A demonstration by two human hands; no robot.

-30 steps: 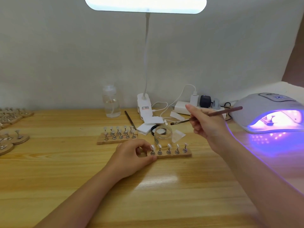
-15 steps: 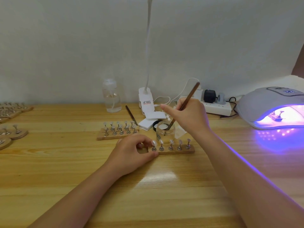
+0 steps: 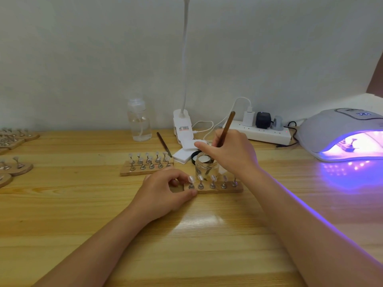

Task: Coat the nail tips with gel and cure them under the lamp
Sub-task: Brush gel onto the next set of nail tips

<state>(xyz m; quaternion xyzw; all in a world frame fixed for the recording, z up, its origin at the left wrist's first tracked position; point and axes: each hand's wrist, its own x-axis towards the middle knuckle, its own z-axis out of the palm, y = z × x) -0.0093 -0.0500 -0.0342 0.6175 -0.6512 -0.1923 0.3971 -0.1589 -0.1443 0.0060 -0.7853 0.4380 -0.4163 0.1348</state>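
On the pale wooden desk (image 3: 62,204), the left hand (image 3: 163,193) pinches the 9 o'clock end of a short wooden strip (image 3: 217,188) carrying five clear nail tips on metal pegs. Just beyond it, at 12 o'clock, stands a small clear glass jar (image 3: 207,166). The right hand (image 3: 230,154) grips a slim brown wooden brush (image 3: 227,126), its lower end dipped into the jar. At 3 o'clock, well apart, a white domed curing lamp (image 3: 331,129) glows violet, with a strip of pegs inside.
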